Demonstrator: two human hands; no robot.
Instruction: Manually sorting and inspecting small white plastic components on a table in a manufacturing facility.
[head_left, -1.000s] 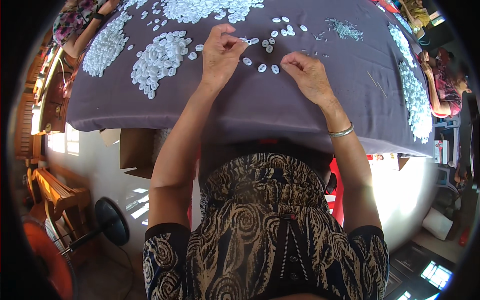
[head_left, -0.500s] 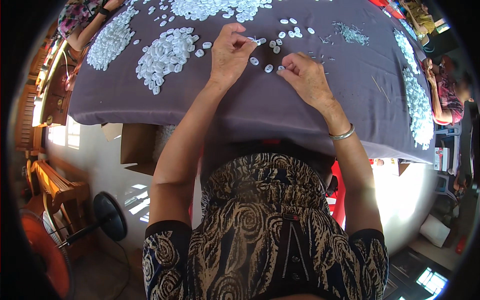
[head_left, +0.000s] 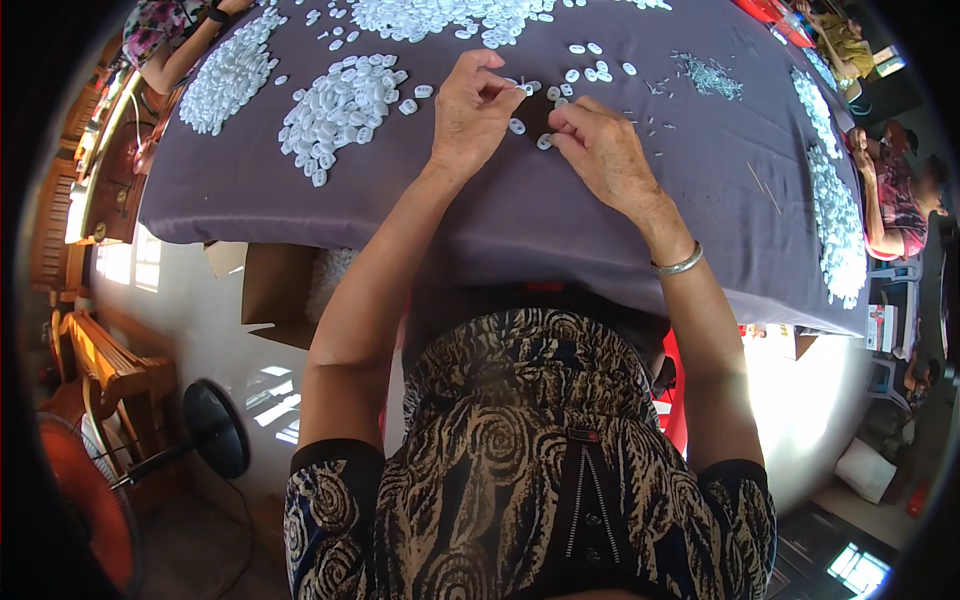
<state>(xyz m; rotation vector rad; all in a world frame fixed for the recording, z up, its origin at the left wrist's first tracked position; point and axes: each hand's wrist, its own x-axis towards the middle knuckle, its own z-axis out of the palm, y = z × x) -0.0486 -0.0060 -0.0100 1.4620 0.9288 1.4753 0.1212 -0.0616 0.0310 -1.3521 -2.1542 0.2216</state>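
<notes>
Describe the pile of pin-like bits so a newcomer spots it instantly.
Find the grey-purple tablecloth, then the right hand over it. Look beyond that hand and to its right for a small pile of pin-like bits: thin and greyish, unlike the white oval pieces nearby.

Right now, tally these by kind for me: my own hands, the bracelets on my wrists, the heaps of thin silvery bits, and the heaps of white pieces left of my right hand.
Hands: 2, left hand and right hand
Bracelet: 1
Heap of silvery bits: 1
White heaps: 3, far-left heap, near-left heap, far-middle heap
Total: 7
</notes>
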